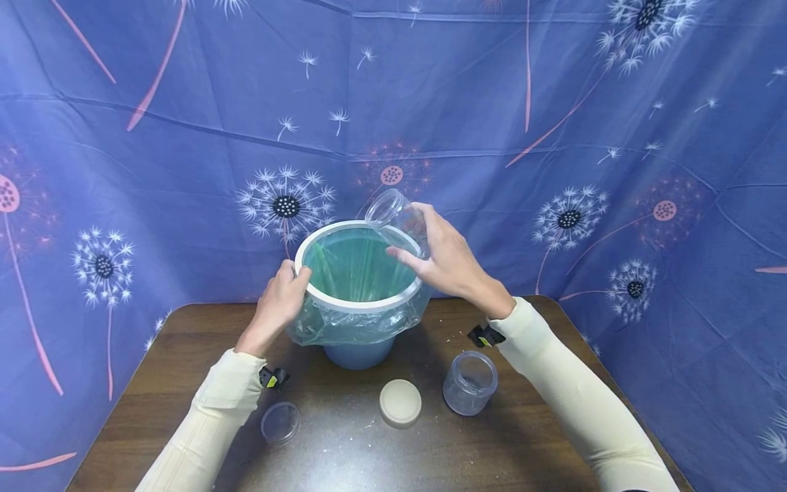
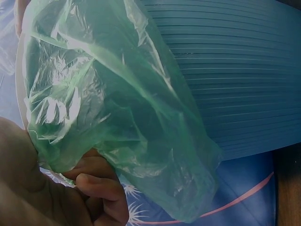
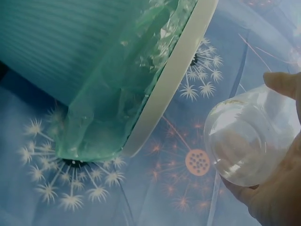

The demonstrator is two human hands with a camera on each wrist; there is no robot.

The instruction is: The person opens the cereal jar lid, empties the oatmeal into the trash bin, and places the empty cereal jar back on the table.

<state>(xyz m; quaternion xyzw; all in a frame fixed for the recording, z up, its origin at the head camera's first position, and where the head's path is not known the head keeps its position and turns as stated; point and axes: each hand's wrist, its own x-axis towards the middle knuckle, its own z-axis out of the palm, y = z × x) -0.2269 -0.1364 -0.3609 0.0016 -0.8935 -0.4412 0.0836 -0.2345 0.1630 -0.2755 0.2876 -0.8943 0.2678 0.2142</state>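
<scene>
A blue ribbed trash bin (image 1: pixel 359 355) stands on the table, with a green plastic liner (image 2: pixel 141 117) folded out over its white rim (image 1: pixel 369 305). My left hand (image 1: pixel 279 301) grips the rim at its left side, thumb on top and fingers against the liner below. In my right hand (image 1: pixel 451 256) is a clear jar (image 1: pixel 392 213), held tilted above the bin's right side with its mouth toward the upper left. The right wrist view shows the round base of this clear jar (image 3: pixel 240 141) between thumb and fingers, close to the bin's rim.
On the brown table (image 1: pixel 332 465), a second clear jar (image 1: pixel 470 384) stands uncovered at the right. A cream round lid (image 1: pixel 400 402) lies in front of the bin, and a clear round lid (image 1: pixel 280 423) by the left forearm. White crumbs dot the tabletop. A blue dandelion-print cloth (image 1: pixel 430 102) hangs behind.
</scene>
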